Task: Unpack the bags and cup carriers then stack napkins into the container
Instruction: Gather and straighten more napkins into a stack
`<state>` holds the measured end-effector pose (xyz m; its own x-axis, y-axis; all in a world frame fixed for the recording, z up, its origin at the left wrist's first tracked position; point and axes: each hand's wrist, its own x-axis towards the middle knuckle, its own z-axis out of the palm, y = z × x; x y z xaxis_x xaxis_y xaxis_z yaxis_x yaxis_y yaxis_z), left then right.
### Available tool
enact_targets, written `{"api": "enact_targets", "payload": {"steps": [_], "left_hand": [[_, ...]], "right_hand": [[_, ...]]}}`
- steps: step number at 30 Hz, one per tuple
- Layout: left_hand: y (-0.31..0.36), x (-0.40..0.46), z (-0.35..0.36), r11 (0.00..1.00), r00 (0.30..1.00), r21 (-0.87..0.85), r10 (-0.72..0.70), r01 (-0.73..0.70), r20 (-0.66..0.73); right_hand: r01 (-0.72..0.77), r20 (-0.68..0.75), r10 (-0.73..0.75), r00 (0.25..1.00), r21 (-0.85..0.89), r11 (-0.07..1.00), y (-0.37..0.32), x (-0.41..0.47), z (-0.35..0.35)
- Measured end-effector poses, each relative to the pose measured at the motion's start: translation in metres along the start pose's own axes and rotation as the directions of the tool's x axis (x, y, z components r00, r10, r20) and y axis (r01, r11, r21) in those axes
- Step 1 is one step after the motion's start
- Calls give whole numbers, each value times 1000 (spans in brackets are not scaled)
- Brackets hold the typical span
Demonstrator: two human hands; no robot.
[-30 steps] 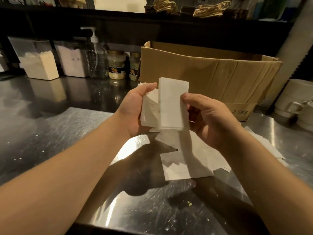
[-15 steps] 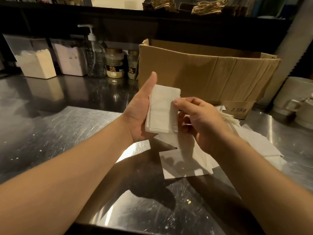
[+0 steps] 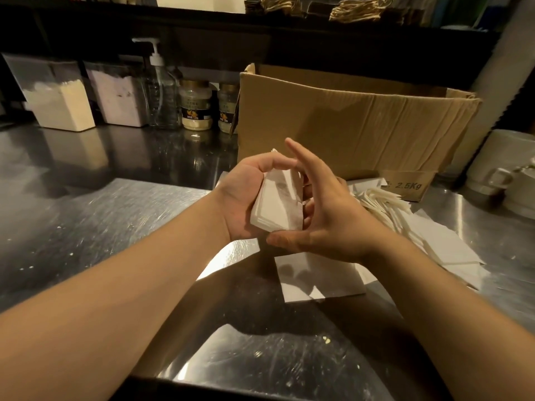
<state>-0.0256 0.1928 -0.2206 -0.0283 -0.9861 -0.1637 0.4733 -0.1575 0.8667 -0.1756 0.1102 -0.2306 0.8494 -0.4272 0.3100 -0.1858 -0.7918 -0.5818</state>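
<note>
Fingers (image 3: 278, 163) of the left hand (image 3: 243, 201) are curled around a napkin stack (image 3: 278, 206), squared by the right hand's (image 3: 333, 215) straightened fingers above the tabletop (image 3: 101, 227), likely for neat stacking.

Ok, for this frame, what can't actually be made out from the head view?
- Inside of the cardboard box: hidden by its near wall.
- Napkin stack count and far edge: covered by the left hand and right hand.
- Jar label text: too small.
- Loose napkins under the forearms: partly covered, in shadow.
- White mugs: cut by the right edge.
</note>
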Motion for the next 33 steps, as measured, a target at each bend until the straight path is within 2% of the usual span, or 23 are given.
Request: {"api": "enact_targets", "payload": {"steps": [4, 7, 9, 12, 14, 21, 24, 27, 33], "left_hand": [[1, 1, -3, 1000, 999, 5, -5, 5, -32], [3, 0, -3, 1000, 1000, -17, 0, 0, -9], [5, 0, -5, 1000, 1000, -25, 15, -15, -3], [8, -2, -8, 996, 999, -77, 37, -38, -15], [10, -3, -9, 990, 999, -133, 45, -48, -28], [9, 1, -14, 962, 995, -254, 97, -98, -17], [9, 3, -17, 951, 994, -289, 109, -113, -31], [10, 4, -17, 939, 990, -314, 125, -141, -71], [14, 3, -16, 934, 981, -308, 152, -182, -120]], "right_hand": [[35, -2, -35, 999, -10, 999, 2, 0, 0], [101, -67, -100, 993, 13, 995, 2, -1, -1], [89, -195, -72, 978, 78, 993, -2, 0, -3], [46, -428, 9, 904, 117, 992, -10, 6, -12], [16, -498, 36, 866, 100, 995, -14, 10, -23], [-141, -450, 131, 883, 12, 990, 14, 10, -32], [-223, -353, 188, 916, -61, 973, 28, 2, -30], [-244, -237, 201, 950, -168, 955, 31, 1, -21], [-299, -150, 270, 951, -235, 925, 34, 13, -1]]}}
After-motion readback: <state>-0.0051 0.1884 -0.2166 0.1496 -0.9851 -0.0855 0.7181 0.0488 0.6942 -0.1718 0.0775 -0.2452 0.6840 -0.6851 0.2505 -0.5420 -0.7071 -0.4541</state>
